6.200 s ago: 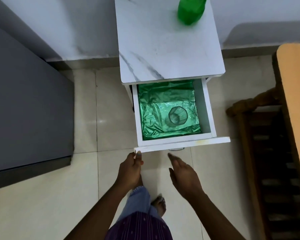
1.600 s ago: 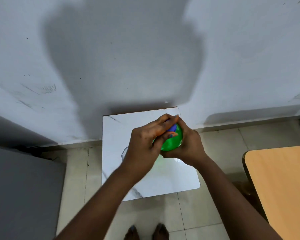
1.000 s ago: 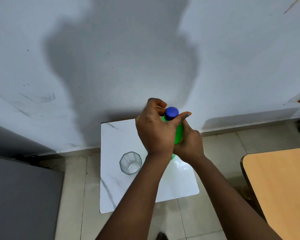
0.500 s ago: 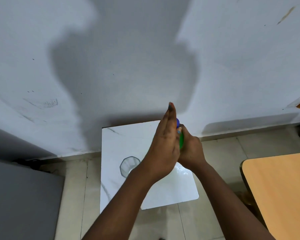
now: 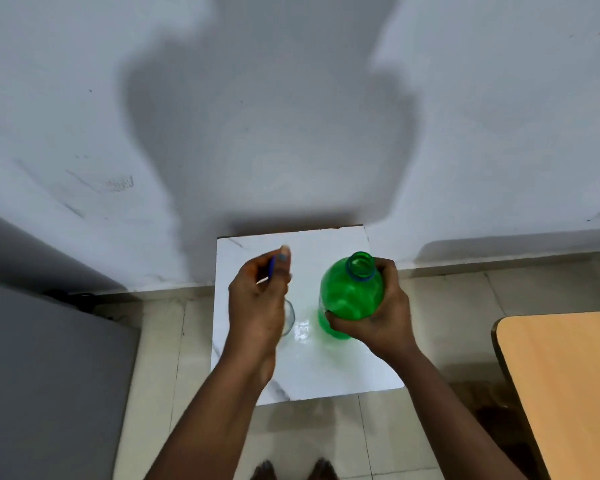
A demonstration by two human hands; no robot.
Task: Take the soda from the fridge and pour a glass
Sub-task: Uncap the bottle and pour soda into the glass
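Observation:
A green soda bottle [image 5: 350, 292] stands upright on the white marble-topped cabinet [image 5: 326, 368], its mouth uncapped and a blue ring around the neck. My right hand [image 5: 381, 320] is wrapped around the bottle's body from the right. My left hand [image 5: 257, 299] hovers to the left of the bottle and pinches the blue cap [image 5: 272, 266] between thumb and fingers. A clear glass [image 5: 289, 318] stands on the cabinet top just under my left hand; only its right rim shows.
A grey fridge [image 5: 49, 375] fills the lower left. A wooden table [image 5: 561, 386] juts in at the lower right. The white wall rises straight behind the cabinet, and my feet stand on the tiled floor below.
The cap has come off the bottle. My left hand has moved left, away from the bottle's neck, with the cap in its fingers. The bottle's open mouth now shows.

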